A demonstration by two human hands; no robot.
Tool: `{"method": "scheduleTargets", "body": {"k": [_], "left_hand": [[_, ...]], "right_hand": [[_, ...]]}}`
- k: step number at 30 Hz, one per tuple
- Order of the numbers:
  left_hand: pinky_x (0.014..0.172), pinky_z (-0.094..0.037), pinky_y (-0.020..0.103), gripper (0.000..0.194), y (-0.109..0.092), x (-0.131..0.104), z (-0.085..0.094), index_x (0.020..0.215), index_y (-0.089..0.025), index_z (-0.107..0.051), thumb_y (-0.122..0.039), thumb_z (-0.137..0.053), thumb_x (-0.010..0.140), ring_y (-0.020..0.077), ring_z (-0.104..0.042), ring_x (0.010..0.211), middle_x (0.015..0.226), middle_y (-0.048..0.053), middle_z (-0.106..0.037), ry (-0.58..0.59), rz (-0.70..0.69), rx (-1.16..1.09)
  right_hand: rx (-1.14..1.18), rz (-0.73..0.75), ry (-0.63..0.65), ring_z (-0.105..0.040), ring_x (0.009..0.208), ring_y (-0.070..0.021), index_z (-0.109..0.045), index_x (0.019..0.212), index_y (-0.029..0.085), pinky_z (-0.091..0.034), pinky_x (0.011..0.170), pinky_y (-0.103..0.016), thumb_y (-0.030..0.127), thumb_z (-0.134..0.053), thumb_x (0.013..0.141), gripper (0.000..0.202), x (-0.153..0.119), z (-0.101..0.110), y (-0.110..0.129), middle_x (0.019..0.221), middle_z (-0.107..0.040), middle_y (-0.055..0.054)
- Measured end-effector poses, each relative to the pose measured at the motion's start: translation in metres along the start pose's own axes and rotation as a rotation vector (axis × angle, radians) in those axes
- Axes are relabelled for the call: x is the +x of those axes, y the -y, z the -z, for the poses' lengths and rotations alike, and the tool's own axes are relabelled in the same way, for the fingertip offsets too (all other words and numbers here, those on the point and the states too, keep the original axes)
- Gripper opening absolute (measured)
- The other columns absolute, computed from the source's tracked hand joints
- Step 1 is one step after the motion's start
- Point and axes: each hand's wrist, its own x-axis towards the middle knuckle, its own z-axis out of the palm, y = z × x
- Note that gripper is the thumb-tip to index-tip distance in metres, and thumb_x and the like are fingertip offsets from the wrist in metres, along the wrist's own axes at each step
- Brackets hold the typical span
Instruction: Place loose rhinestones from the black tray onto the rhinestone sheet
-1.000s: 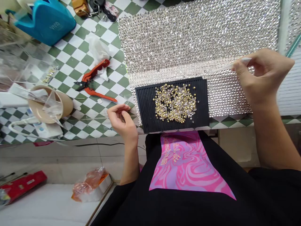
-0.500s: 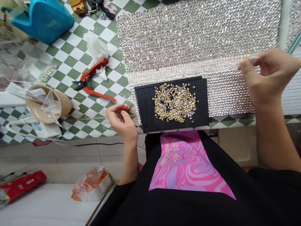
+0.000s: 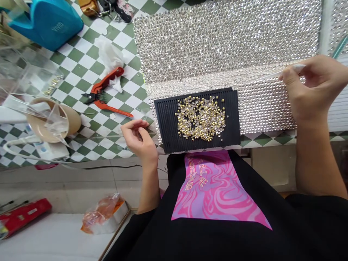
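1. Right hand (image 3: pixel 312 90): closed in a pinch, thumb against fingers, on a slim white tool (image 3: pixel 272 76); placed above the right part of the stone-covered sheet.
2. Slim white tool: slanting out of the pinch toward the left, thin end directed near the tray's far right corner; whether the tip touches the stones cannot be told.
3. Left hand (image 3: pixel 138 139): fingers loosely curled, narrow gap between thumb and forefinger; located at the near table edge, just left of the tray.
4. Stone-covered sheet (image 3: pixel 217 43): broad, silvery, set with close rows of glittering stones; a paler pinkish band (image 3: pixel 190 81) crosses it lengthwise, partly beside the tray's far edge.
5. Tray (image 3: pixel 167 130): black, ridged, lying over the sheet's near left portion, close to the table edge.
6. Loose stones (image 3: pixel 209 123): gold-toned and clear, scattered in a heap on the tray, mostly about its middle.
7. Pliers (image 3: pixel 102 96): orange handles, dark head, on the checkered table (image 3: pixel 108 132), left of the sheet; crumpled white tissue (image 3: pixel 108 52) just beyond.
8. Beige cup (image 3: pixel 74 123): holding clear plastic pieces, farther left.
9. Tape dispenser (image 3: pixel 59 29): blue, marked VIVID, far left corner.
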Motion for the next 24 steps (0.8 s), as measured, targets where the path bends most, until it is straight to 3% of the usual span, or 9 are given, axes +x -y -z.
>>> {"method": "scheduleTargets", "body": {"k": [13,24], "left_hand": [[0.082,-0.05,0.04,0.01,0.012,0.002,0.002,0.101,-0.024,-0.061,-0.024,-0.054,0.094,0.0135,-0.06,0.084,0.092,0.0,-0.059,0.005,-0.073,-0.063],[0.081,-0.051,0.039,0.009,0.011,0.001,0.002,0.099,-0.024,-0.061,-0.021,-0.055,0.093,0.0147,-0.061,0.083,0.091,0.002,-0.059,-0.001,-0.071,-0.038]], "right_hand": [[0.01,-0.081,0.03,-0.062,0.073,-0.0104,-0.073,0.083,0.011,-0.043,0.063,-0.031,0.039,-0.071,0.085,0.029,-0.002,0.012,-0.005,0.076,-0.067,-0.003],[0.064,-0.045,-0.036,-0.064,0.079,-0.0089,-0.068,0.081,0.012,-0.04,0.065,-0.033,0.038,-0.074,0.082,0.027,-0.005,0.015,-0.036,0.075,-0.064,0.005]]}}
